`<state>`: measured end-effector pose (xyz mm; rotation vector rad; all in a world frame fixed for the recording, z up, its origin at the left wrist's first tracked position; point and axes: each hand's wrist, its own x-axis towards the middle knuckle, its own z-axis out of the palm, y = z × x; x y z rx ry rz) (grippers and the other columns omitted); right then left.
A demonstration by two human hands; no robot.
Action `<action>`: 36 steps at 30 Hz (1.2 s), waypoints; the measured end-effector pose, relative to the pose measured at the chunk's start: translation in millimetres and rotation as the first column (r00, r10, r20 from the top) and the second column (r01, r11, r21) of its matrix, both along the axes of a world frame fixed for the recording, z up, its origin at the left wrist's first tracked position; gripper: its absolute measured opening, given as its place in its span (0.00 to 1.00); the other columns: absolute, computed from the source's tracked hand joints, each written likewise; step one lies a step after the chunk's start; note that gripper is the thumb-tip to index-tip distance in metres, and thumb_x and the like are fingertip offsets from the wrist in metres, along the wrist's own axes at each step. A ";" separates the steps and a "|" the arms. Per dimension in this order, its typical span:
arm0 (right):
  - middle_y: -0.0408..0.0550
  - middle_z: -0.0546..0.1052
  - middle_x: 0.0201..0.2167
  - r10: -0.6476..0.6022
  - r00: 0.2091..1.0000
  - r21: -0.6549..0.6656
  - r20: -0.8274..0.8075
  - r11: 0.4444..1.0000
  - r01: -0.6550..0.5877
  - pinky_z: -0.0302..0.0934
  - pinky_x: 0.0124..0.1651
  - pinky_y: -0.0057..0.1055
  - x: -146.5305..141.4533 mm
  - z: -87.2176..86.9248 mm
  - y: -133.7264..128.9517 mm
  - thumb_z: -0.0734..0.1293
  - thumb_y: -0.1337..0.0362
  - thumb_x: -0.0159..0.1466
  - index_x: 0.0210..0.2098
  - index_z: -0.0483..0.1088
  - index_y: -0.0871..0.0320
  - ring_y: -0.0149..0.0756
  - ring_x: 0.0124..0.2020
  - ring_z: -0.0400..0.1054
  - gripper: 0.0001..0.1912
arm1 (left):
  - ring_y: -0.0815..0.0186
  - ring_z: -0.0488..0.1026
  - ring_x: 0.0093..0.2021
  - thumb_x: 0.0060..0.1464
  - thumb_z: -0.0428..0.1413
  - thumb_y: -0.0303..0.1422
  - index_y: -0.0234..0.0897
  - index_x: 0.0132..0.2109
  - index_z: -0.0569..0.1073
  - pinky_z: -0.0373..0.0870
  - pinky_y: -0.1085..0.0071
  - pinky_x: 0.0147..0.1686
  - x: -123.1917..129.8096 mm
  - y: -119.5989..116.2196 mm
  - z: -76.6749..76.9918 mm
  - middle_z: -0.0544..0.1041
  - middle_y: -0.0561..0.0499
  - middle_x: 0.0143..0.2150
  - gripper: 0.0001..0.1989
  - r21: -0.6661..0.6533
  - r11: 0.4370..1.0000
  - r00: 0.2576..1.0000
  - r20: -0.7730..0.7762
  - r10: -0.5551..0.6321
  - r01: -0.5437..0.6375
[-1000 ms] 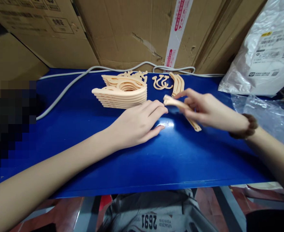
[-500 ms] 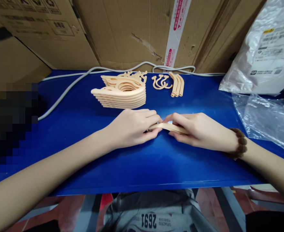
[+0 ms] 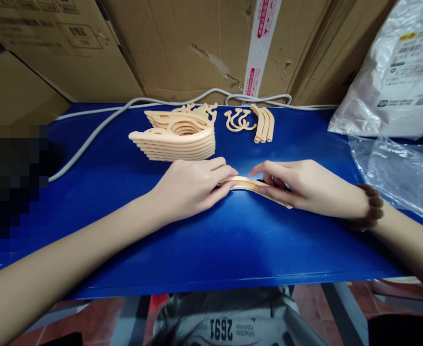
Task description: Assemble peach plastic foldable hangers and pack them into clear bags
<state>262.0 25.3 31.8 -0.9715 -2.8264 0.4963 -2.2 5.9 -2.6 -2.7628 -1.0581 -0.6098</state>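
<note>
Above the middle of the blue table, my left hand [image 3: 199,190] pinches one end of a beige plastic hanger arm [image 3: 246,183] between thumb and fingers. The piece is slightly curved, with a groove along its side. My right hand [image 3: 301,185] holds its other part, thumb on the near side and some fingers curled behind; the index finger is lifted off. The right end of the piece pokes out below the right thumb. My left fingers hide its left end.
Behind my left hand stands a stack of beige folded hangers [image 3: 175,144]. Several loose hooks [image 3: 238,120] and hanger arms [image 3: 264,124] lie to its right. A white cable [image 3: 99,132] runs along the back, before cardboard boxes [image 3: 197,43]. Plastic bags [image 3: 388,91] occupy the right side.
My right hand has shifted a little right and its index finger has risen, so more of the hanger arm shows. The piece now slopes down to the right. My left hand has moved slightly left.
</note>
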 end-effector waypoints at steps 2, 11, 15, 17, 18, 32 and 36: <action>0.44 0.78 0.28 -0.008 0.999 0.014 0.031 1.000 0.008 0.55 0.32 0.29 0.3 3.2 0.4 0.58 0.56 0.74 0.54 0.70 0.56 0.34 0.25 0.69 0.17 | 0.65 0.78 0.37 0.72 0.48 0.36 0.37 0.54 0.77 0.61 0.70 0.26 0.8 0.3 -0.5 0.80 0.51 0.42 0.15 -0.010 1.000 1.000 -0.027 -0.013 0.013; 0.46 0.79 0.33 -0.033 0.995 0.034 0.099 0.999 0.029 0.55 0.33 0.30 5.5 7.1 4.3 0.59 0.56 0.72 0.53 0.70 0.55 0.37 0.30 0.71 0.16 | 0.63 0.76 0.46 0.74 0.43 0.34 0.39 0.61 0.73 0.68 0.72 0.33 3.8 0.7 -4.4 0.78 0.48 0.49 0.18 -0.023 0.999 0.997 -0.058 -0.043 0.042; 0.46 0.78 0.32 -0.025 0.995 0.018 0.094 1.000 0.023 0.54 0.32 0.31 7.8 6.7 6.9 0.60 0.54 0.72 0.51 0.71 0.54 0.37 0.29 0.70 0.16 | 0.63 0.75 0.46 0.73 0.43 0.33 0.41 0.61 0.73 0.68 0.73 0.33 2.2 0.9 -4.5 0.77 0.47 0.49 0.18 -0.045 0.998 0.995 -0.079 -0.053 0.050; 0.46 0.78 0.32 -0.020 0.995 0.009 0.093 1.000 0.020 0.54 0.33 0.31 8.2 6.7 7.6 0.60 0.54 0.72 0.51 0.71 0.54 0.37 0.29 0.70 0.16 | 0.63 0.75 0.46 0.73 0.44 0.33 0.41 0.61 0.73 0.69 0.73 0.33 1.6 1.0 -4.4 0.77 0.47 0.49 0.18 -0.044 0.997 0.995 -0.082 -0.059 0.056; 0.46 0.78 0.32 -0.021 0.995 0.006 0.095 1.000 0.020 0.54 0.33 0.31 8.3 6.8 7.8 0.60 0.53 0.72 0.51 0.71 0.55 0.37 0.29 0.70 0.16 | 0.63 0.75 0.46 0.73 0.44 0.33 0.41 0.60 0.74 0.69 0.72 0.33 1.4 1.0 -4.4 0.77 0.47 0.49 0.18 -0.042 0.997 0.995 -0.079 -0.062 0.059; 0.46 0.78 0.34 0.000 0.993 -0.051 0.116 0.999 0.006 0.54 0.33 0.32 8.5 8.8 8.4 0.58 0.53 0.74 0.42 0.70 0.54 0.35 0.28 0.68 0.14 | 0.62 0.76 0.44 0.72 0.49 0.40 0.40 0.60 0.76 0.68 0.70 0.32 0.4 2.6 -4.1 0.78 0.47 0.50 0.18 -0.010 0.993 0.991 -0.057 -0.121 0.120; 0.46 0.77 0.33 0.006 0.992 -0.034 0.125 0.999 -0.002 0.52 0.32 0.32 6.5 8.7 7.6 0.56 0.50 0.74 0.40 0.70 0.54 0.35 0.28 0.67 0.18 | 0.62 0.75 0.43 0.71 0.51 0.39 0.40 0.60 0.76 0.67 0.70 0.33 -0.7 1.9 -5.0 0.78 0.48 0.49 0.17 -0.018 0.992 0.991 -0.039 -0.127 0.126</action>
